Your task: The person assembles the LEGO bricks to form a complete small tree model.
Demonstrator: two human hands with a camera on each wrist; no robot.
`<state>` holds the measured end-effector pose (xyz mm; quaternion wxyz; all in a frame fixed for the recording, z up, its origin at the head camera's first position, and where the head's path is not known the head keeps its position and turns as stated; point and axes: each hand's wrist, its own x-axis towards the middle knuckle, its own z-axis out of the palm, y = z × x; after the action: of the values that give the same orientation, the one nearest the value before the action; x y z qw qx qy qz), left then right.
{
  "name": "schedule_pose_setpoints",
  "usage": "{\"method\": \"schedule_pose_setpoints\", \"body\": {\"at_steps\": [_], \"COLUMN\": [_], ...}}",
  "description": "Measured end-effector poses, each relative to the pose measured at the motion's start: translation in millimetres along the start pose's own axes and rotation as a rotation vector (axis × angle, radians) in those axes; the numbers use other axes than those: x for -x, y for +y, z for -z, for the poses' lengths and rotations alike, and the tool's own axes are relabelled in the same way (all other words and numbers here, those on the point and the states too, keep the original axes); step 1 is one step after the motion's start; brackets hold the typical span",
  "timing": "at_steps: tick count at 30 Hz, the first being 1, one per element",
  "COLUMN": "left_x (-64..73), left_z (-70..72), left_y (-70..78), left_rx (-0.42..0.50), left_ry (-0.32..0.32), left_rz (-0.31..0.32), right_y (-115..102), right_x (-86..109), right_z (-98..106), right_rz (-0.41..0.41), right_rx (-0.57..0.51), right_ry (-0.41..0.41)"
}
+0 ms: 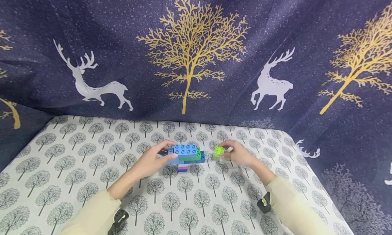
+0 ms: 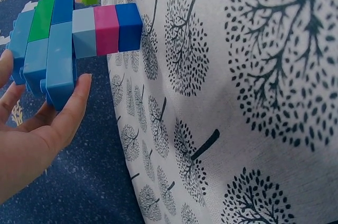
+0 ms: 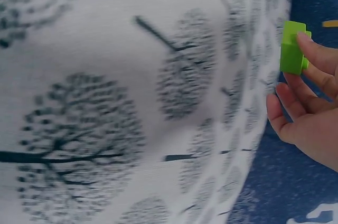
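Note:
My left hand (image 1: 154,159) grips the left end of a toy building brick structure (image 1: 185,149), thumb at the front and fingers behind. Stacked layers of blue bricks with a green brick (image 2: 42,19) form its wide top. Below runs a narrow column of light blue, pink (image 2: 106,30) and dark blue bricks; whether its foot touches the table cannot be told. To the right, apart from the structure, my right hand (image 1: 238,154) pinches a small lime green brick (image 1: 218,150) between thumb and fingers. Its studs face up in the head view.
A white cloth (image 1: 196,207) printed with dark trees covers the table. Behind it hangs a dark blue curtain (image 1: 214,102) with gold trees and white deer. Black straps (image 1: 264,203) sit at both wrists.

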<state>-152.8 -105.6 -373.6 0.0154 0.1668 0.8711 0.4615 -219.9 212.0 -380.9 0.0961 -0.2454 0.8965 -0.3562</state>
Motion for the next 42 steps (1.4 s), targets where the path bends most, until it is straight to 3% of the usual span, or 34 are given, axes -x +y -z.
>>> {"method": "schedule_pose_setpoints", "body": {"at_steps": [7, 15, 23, 32, 42], "left_x": [-0.6, -0.3, -0.3, 0.4, 0.2], "left_z": [0.2, 0.5, 0.9, 2.4, 2.4], "left_y": [-0.8, -0.5, -0.4, -0.6, 1.2], "left_rx": [-0.006, -0.001, 0.006, 0.004, 0.010], "left_ry": [-0.002, -0.007, -0.003, 0.002, -0.007], "left_rz": [0.003, 0.007, 0.007, 0.018, 0.024], "right_y": [-27.4, -64.6, -92.9, -114.3, -121.9], "right_x": [-4.2, -11.0, -19.4, -27.0, -27.8], "right_z": [13.0, 22.9, 16.6, -1.0, -10.8], "right_rz": [0.043, 0.171, 0.282, 0.283, 0.283], "right_rx": [-0.062, -0.023, -0.011, 0.063, 0.152], "right_ry": [-0.037, -0.053, -0.102, -0.146, -0.122]}}
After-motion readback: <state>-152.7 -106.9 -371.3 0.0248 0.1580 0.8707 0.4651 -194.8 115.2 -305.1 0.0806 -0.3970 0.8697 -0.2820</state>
